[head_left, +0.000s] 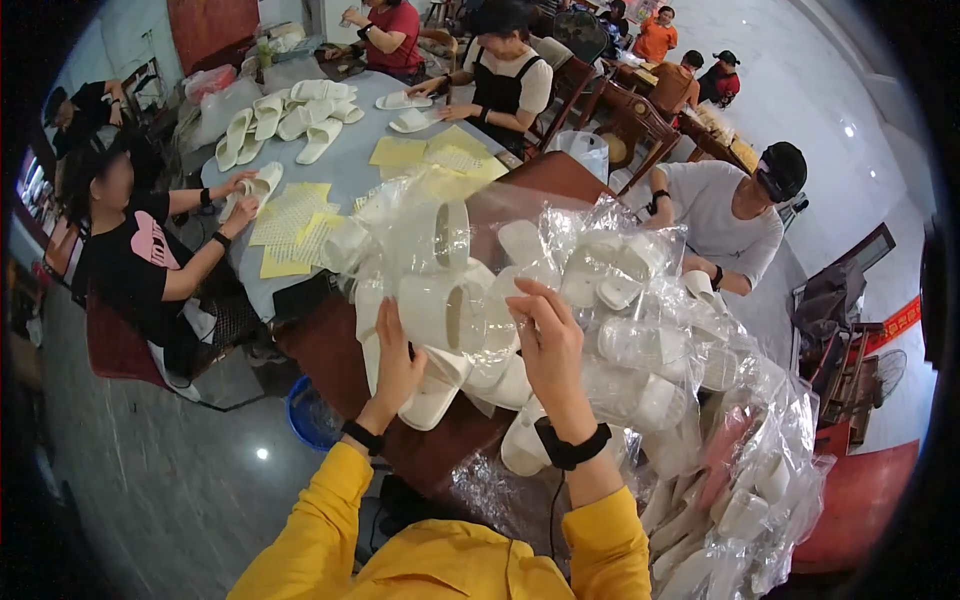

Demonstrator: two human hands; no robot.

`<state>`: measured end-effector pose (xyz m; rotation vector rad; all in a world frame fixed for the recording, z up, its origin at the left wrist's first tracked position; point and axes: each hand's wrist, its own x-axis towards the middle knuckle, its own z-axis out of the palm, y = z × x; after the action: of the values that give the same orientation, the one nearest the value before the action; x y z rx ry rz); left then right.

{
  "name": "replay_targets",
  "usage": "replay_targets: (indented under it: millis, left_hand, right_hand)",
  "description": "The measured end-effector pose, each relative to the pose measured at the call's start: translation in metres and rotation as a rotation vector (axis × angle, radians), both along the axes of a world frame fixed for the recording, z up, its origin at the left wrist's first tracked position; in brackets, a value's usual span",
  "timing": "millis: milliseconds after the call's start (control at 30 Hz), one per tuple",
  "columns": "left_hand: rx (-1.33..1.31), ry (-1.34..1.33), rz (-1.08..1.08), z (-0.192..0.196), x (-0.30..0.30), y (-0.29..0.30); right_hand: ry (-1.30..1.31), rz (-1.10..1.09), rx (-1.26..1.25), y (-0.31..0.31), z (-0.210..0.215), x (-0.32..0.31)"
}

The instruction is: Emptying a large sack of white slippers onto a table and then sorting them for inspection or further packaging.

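Observation:
In front of me on the dark red table is a pair of white slippers (428,318), with a clear plastic bag (408,215) over their far part. My left hand (393,362) grips the slippers from the left side, thumb toward me. To their right my right hand (548,340) is raised with curled fingers, seemingly pinching the film of the bag; the fingertips' hold is hard to make out. More loose white slippers (437,392) lie under and beside my hands. Bagged white slippers (645,350) are heaped just right of my right hand.
The bagged heap spills down the table's right side (740,500). Ahead stands a grey-covered table (375,100) with piled slippers (300,110) and yellow printed sheets (295,225). Co-workers sit at left, far side and right. A blue bucket (312,415) stands on the floor at left.

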<state>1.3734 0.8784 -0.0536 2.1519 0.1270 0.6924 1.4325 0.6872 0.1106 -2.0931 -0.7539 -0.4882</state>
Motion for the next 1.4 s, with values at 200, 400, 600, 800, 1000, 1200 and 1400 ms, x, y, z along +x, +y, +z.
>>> replay_targets:
  millis: [200, 400, 600, 800, 1000, 1200, 1400]
  left_hand:
    - [0.126, 0.085, -0.164, -0.015, 0.001, 0.007]
    - [-0.004, 0.024, -0.068, 0.012, 0.024, 0.000]
    - [0.271, 0.087, 0.020, 0.014, -0.015, -0.028]
    - [0.038, 0.074, -0.068, -0.015, -0.044, -0.060]
    - [0.146, 0.127, -0.100, -0.030, -0.025, -0.057]
    - [0.119, 0.177, -0.180, -0.022, -0.028, -0.034]
    - [0.164, 0.138, -0.487, -0.002, -0.086, -0.057]
  right_hand:
    - [0.246, -0.139, 0.188, -0.022, -0.013, -0.002]
    - [0.024, -0.105, 0.179, -0.029, 0.005, 0.038]
    - [0.107, -0.041, 0.178, -0.011, 0.013, 0.043]
    - [-0.054, 0.093, 0.298, 0.019, 0.067, 0.043]
    - [0.009, 0.061, 0.362, 0.003, 0.099, 0.029]
    - [-0.037, 0.104, 0.589, -0.087, 0.119, -0.046]
    - [0.519, -0.114, 0.550, -0.201, 0.022, -0.167]
